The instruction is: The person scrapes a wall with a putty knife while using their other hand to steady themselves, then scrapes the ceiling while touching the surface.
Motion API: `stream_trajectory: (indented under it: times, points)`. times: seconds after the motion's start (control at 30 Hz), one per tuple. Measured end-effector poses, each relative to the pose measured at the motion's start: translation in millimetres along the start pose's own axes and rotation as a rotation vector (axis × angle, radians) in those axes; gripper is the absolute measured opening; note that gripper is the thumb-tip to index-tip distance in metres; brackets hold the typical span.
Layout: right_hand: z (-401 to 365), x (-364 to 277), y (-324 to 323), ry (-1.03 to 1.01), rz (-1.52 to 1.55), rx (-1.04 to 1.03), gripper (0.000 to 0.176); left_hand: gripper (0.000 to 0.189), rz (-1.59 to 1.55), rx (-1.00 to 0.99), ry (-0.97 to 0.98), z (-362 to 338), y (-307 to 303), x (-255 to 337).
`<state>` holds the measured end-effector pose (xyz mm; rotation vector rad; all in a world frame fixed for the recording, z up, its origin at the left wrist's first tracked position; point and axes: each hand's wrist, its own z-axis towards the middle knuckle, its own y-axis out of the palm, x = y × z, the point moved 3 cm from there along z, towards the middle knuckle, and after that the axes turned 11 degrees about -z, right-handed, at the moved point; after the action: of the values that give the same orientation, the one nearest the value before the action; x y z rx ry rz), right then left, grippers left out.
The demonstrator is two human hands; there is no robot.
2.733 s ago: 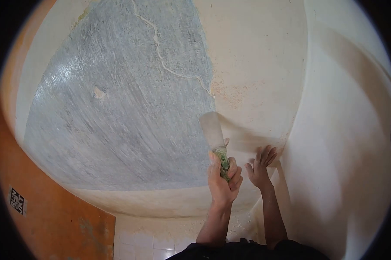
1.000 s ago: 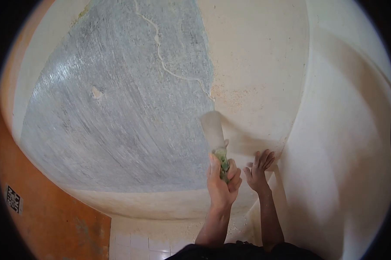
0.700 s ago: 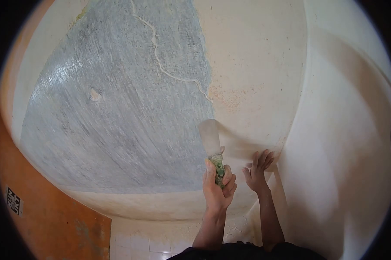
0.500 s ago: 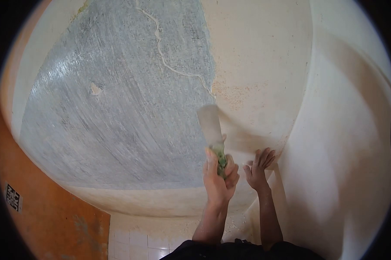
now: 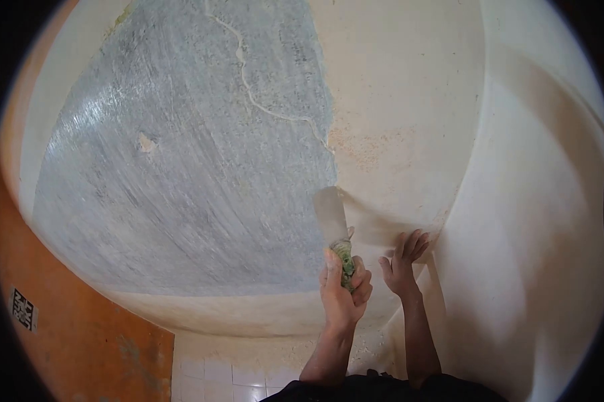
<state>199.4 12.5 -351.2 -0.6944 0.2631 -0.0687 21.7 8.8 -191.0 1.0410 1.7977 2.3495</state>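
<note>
My left hand (image 5: 344, 295) is wrapped round the green, worn handle of a putty knife (image 5: 330, 213), palm side towards me and thumb along the handle's left. The knife's wide, flat blade points up the wall, overlapping the right border of a grey-blue patch (image 5: 201, 181) and the bare cream wall (image 5: 402, 80). To the right, my right hand (image 5: 402, 264) rests its outstretched fingers on the cream wall near the corner, with nothing in it. A raised, pale, winding line (image 5: 248, 87) runs down the patch and ends above the blade.
A white side wall (image 5: 516, 234) meets the cream one at the right corner. At lower left is an orange surface (image 5: 81, 335) bearing a black-and-white sticker (image 5: 23, 309). White tiles (image 5: 211, 375) show at the bottom. A chipped spot (image 5: 147, 143) marks the patch.
My left hand and the putty knife have moved down and slightly right along the patch's border. My right hand stays in nearly the same place on the wall.
</note>
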Motion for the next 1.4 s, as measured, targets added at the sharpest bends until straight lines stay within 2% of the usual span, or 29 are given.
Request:
stream_trajectory:
  times: [0.43, 0.97, 1.4]
  points:
    - [3.0, -0.5, -1.5, 0.02, 0.006, 0.015, 0.094, 0.057, -0.041, -0.052, -0.028, 3.2, 1.9, 1.6]
    - [3.5, -4.5, -5.6, -0.005, -0.026, 0.03, 0.094, 0.057, 0.018, 0.0, 0.026, 4.7, 7.0, 4.4]
    - [2.5, -0.2, -2.1, -0.011, -0.009, 0.022, 0.093, 0.055, 0.011, 0.022, -0.031, -2.7, -6.7, -2.4]
